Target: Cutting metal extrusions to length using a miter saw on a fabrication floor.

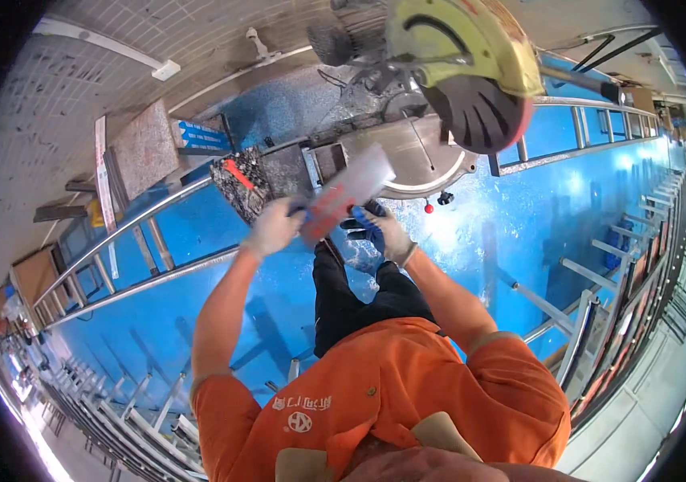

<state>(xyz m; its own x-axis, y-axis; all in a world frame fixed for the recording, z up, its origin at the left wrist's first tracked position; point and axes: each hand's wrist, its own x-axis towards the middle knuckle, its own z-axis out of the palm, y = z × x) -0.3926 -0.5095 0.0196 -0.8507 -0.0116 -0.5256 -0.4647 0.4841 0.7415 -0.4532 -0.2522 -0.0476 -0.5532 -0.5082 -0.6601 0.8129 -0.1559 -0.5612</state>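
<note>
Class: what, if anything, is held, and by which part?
A pale flat piece, by its nearer end: left hand on its left edge; right hand at its right, contact unclear.

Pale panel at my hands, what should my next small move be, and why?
Perhaps steady the pale panel: it looks motion-blurred, its far end overlaps the saw's round metal table in this view, and your left hand and right hand are both at its near end.
</note>
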